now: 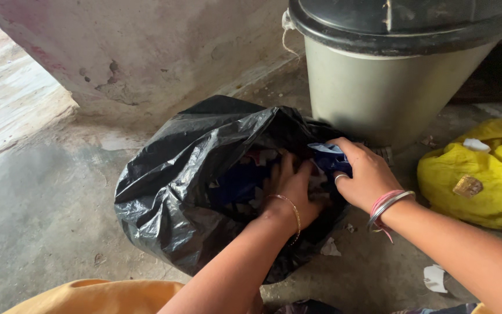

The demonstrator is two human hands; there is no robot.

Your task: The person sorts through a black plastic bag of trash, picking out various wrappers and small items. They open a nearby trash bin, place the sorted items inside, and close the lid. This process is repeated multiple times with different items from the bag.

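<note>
Left hand [290, 189] inside one black bag [187, 174], right hand [362, 174] gripping rim

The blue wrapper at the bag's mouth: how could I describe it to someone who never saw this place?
Find the big grey bin with the black lid; the black plastic bag lies open on the concrete before it. At the bag's rim nearest the bin, the right hand pinches the blue wrapper. It is the only shiny, light-blue piece outside the dark heap.

The crumpled black plastic rubbish bag [187, 186] is thin, glossy and creased, while the lumpy yellow plastic bag [483, 180] looks duller. The round grey plastic bin [384, 93] is smooth and matt under a shinier black plastic lid [402, 23]; the grey concrete floor [42, 209] is rough and stained.
</note>
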